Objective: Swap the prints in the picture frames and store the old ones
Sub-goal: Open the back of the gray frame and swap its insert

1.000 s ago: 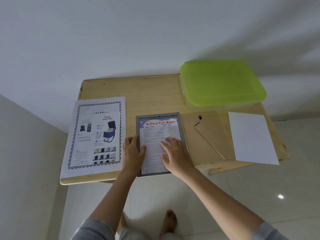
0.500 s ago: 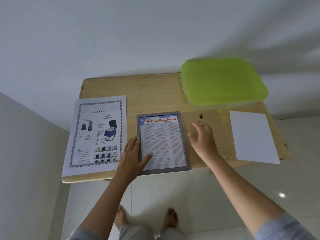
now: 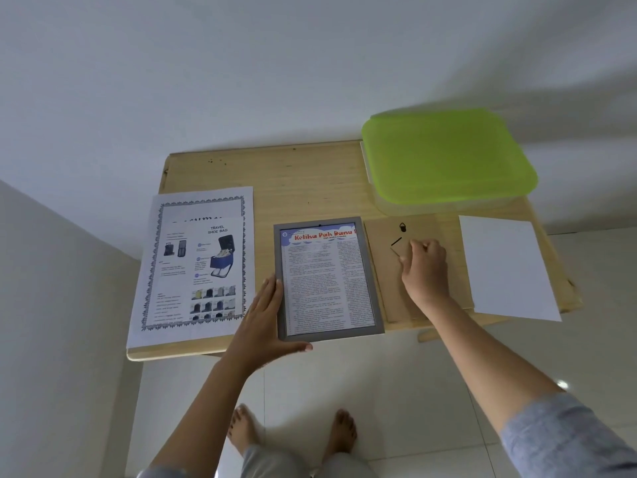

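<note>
A grey picture frame [image 3: 370, 270] lies at the table's front edge, with a text print with a red headline [image 3: 324, 281] lying in it. My left hand [image 3: 265, 322] holds the frame's lower left corner, thumb under the bottom edge. Right of the frame lies the brown backing board [image 3: 379, 270] with its fold-out stand. My right hand [image 3: 422, 267] rests on that board and pinches the stand with curled fingers. A blank white sheet [image 3: 506, 267] lies at the far right. Printed sheets with a "Travel Shoe Bag" page on top [image 3: 203, 267] lie at the left.
A box with a lime green lid [image 3: 448, 157] stands at the table's back right corner. The small wooden table [image 3: 303, 181] stands against a white wall, and a wall runs along its left. My bare feet [image 3: 293, 429] are on the tiled floor below.
My right hand left the print, crossed to the backing board and closed on its stand. My left hand slid down to the frame's lower left corner.
</note>
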The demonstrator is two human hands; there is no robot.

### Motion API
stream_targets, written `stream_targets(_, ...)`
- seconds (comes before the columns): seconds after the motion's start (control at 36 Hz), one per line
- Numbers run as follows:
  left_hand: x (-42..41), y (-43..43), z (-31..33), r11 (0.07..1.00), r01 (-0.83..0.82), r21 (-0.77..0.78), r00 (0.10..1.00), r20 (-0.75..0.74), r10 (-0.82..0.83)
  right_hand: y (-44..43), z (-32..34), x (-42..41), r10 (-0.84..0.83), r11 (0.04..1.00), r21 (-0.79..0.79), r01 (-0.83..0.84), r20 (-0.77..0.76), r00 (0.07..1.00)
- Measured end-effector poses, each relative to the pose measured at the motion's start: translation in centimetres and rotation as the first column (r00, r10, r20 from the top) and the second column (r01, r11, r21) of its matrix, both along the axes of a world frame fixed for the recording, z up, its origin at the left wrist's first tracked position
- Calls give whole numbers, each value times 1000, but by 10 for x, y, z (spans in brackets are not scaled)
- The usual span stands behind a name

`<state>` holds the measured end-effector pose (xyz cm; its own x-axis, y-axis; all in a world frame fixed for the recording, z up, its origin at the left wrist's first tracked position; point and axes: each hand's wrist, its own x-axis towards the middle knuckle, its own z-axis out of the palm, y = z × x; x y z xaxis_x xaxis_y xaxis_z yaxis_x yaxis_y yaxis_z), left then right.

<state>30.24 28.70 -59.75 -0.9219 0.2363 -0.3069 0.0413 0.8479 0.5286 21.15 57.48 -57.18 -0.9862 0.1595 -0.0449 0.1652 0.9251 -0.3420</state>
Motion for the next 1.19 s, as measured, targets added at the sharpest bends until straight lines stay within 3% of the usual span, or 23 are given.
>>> stream_targets(0.17, 0, 1, 4, 1000, -19, 25, 1000, 8, 19, -10, 13, 5, -10, 999, 31, 10, -7, 1000)
stream_targets(0.33, 2, 1, 5, 1000, -16, 14, 1000, -3, 16, -44, 32, 16, 93, 995, 26, -92, -26, 995)
stream_targets(0.69, -4, -11, 10, 999, 38, -14, 999, 26, -38, -134, 21, 21, 271, 955, 97, -281, 106, 957)
stream_targets(0.92, -5, -19, 13, 997, 76, 21, 997, 5, -76, -154, 10, 18, 219, 963, 134, -233, 108, 970)
stream_targets(1.19, -5, -20, 12, 996, 80, 28, 997, -18, -80, -147, 2, 20, 213, 968, 139, -211, 1, 977)
